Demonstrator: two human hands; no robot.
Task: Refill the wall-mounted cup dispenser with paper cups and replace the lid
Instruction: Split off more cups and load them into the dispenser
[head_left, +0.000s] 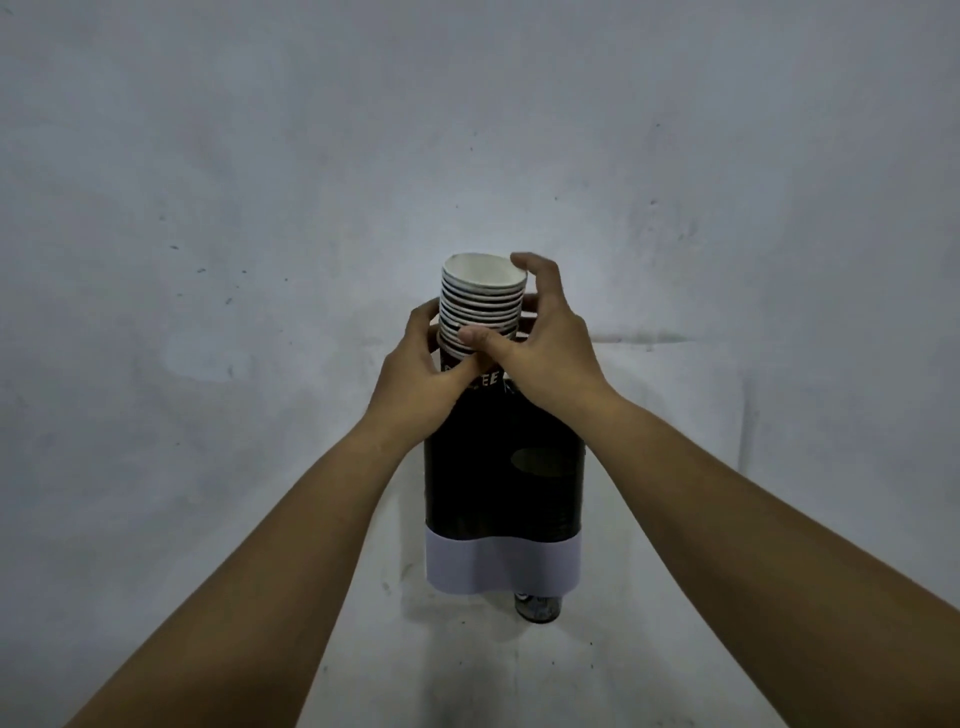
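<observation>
We count one stack of paper cups, roughly a dozen rims showing (the lowest ones blur together), rising from the top of one dark wall-mounted dispenser at the centre. One cup bottom pokes out at the dispenser's 6 o'clock. Our left hand curls around the stack from 9 o'clock; our right hand grips it from 3 o'clock, thumb pressed across the rims.

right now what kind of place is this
Hard to say: likely a plain utility or pantry corner. A bare, scuffed grey wall, a wall-mounted cup dispenser, and a stack of paper cups suggest it.
</observation>
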